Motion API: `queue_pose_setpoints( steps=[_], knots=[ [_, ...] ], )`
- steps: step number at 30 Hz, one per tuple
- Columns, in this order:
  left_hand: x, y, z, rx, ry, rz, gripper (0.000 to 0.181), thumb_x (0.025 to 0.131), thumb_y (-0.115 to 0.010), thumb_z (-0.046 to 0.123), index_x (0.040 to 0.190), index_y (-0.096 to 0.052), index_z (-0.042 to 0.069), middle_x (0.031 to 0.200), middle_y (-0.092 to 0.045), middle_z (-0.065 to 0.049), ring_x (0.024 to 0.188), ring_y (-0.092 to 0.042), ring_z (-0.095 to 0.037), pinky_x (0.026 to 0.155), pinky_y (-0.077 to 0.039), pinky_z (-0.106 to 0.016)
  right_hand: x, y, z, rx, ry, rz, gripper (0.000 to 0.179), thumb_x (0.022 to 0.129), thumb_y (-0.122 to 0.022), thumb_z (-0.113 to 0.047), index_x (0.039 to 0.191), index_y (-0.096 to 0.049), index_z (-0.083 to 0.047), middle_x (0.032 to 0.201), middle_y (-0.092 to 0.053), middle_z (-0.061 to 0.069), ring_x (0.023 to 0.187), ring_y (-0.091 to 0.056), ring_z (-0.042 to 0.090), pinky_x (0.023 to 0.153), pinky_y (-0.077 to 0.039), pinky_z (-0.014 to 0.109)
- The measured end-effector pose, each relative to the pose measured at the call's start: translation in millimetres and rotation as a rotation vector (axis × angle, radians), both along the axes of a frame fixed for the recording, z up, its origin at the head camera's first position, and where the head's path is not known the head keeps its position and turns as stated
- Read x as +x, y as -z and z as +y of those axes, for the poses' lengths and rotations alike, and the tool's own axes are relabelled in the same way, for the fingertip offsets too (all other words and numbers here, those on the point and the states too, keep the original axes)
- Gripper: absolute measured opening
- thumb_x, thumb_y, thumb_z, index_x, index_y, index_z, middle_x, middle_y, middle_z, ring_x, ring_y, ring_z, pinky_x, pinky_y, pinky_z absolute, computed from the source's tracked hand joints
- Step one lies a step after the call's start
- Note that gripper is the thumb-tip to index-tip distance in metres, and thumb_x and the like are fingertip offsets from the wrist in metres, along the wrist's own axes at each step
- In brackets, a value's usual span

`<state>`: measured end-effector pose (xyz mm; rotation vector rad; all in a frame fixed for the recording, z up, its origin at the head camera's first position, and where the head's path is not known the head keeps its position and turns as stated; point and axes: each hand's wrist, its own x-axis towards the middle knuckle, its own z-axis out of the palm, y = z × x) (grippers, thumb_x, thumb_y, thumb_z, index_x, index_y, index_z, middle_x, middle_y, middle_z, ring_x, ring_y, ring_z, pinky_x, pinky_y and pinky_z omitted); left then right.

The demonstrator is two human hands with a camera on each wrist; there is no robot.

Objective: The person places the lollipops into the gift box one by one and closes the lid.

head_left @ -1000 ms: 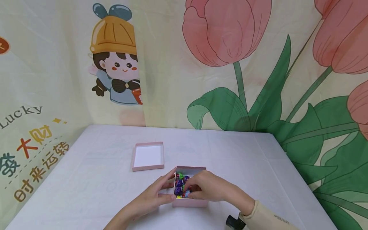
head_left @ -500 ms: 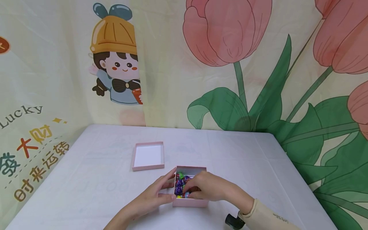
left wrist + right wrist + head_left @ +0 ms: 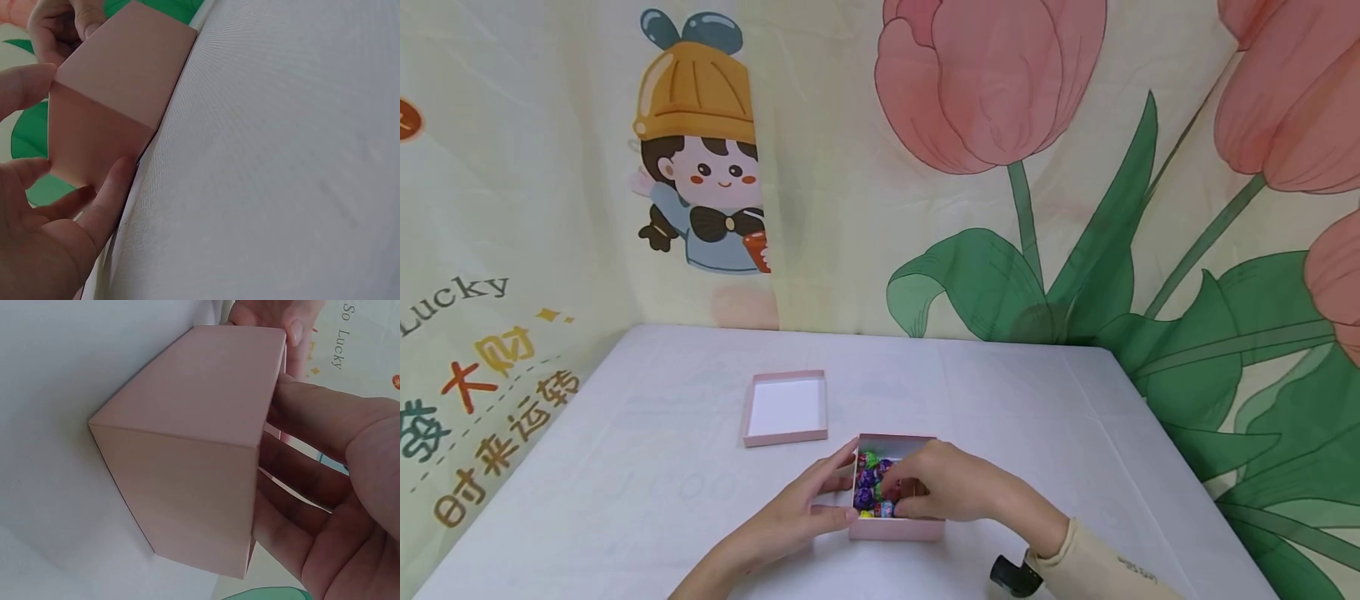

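Observation:
A pink box (image 3: 897,530) stands on the table with its top uncovered. Small round candies (image 3: 865,497) in shiny purple, green and blue wrappers lie inside it. My left hand (image 3: 797,508) rests against the box's left side, fingers extended along the wall and thumb at the near left corner; in the left wrist view its fingertips (image 3: 122,172) touch the wall. From the right, my right hand (image 3: 955,483) reaches over the rim, bent fingers down among the candies. In the right wrist view the box wall hides those fingertips, so I cannot tell whether they pinch a candy.
Behind the box to the left lies a shallow pink lid (image 3: 786,406), its white inside facing up. A white cloth (image 3: 1022,408) covers the table. A printed curtain (image 3: 827,167) hangs behind the far edge. A black device (image 3: 1015,575) sits by the right sleeve.
My right hand dips slightly deeper among the candies, then lifts a little, uncovering a blue-wrapped candy near the front wall. The left hand, box and lid stay put.

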<state>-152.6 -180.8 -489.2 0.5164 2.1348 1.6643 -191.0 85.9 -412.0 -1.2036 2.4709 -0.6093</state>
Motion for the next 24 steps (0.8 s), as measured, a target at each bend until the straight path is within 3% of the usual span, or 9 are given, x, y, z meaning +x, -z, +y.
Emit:
queue_pose_setpoints(
  steps=[4,8,17,24],
  knots=[
    [-0.1,-1.2,-1.6,-0.017,-0.005,0.011,0.086,0.102,-0.073,0.027,0.171,-0.022,0.032,0.174,-0.025,-0.016,0.149,-0.043,-0.040,0.111,-0.051,-0.042,-3.7,-2.8,3.4,-0.025,0.018,0.003,0.017,0.098,-0.079,-0.017,0.115,-0.081,-0.015,0.087,-0.070,-0.015,0.074,-0.060,0.000,0.071,-0.054,0.016],
    [-2.6,-7.0,-4.7,-0.049,-0.007,0.067,0.085,0.102,-0.072,0.028,0.171,-0.022,0.028,0.172,-0.027,-0.019,0.146,-0.047,-0.042,0.111,-0.050,-0.050,-8.5,-7.9,8.3,-0.058,0.042,0.004,0.018,0.099,-0.079,-0.016,0.116,-0.080,-0.014,0.092,-0.072,-0.014,0.080,-0.063,0.000,0.074,-0.056,0.017],
    [-16.3,-29.4,-29.5,-0.116,-0.142,0.175,0.080,0.101,-0.075,0.031,0.168,-0.032,0.030,0.168,-0.038,-0.016,0.143,-0.053,-0.036,0.107,-0.054,-0.041,-25.7,-15.2,12.9,-0.131,0.108,0.077,0.026,0.099,-0.077,-0.015,0.125,-0.077,-0.010,0.106,-0.076,-0.002,0.088,-0.067,0.008,0.079,-0.058,0.021],
    [-31.2,-50.4,-59.1,-0.198,-0.197,0.361,0.078,0.100,-0.076,0.027,0.166,-0.036,0.020,0.164,-0.042,-0.022,0.136,-0.059,-0.040,0.098,-0.059,-0.038,-46.4,-17.7,6.1,-0.174,0.159,0.093,0.034,0.099,-0.078,-0.017,0.132,-0.072,-0.012,0.112,-0.075,0.001,0.093,-0.071,0.014,0.081,-0.058,0.022]
  ],
)
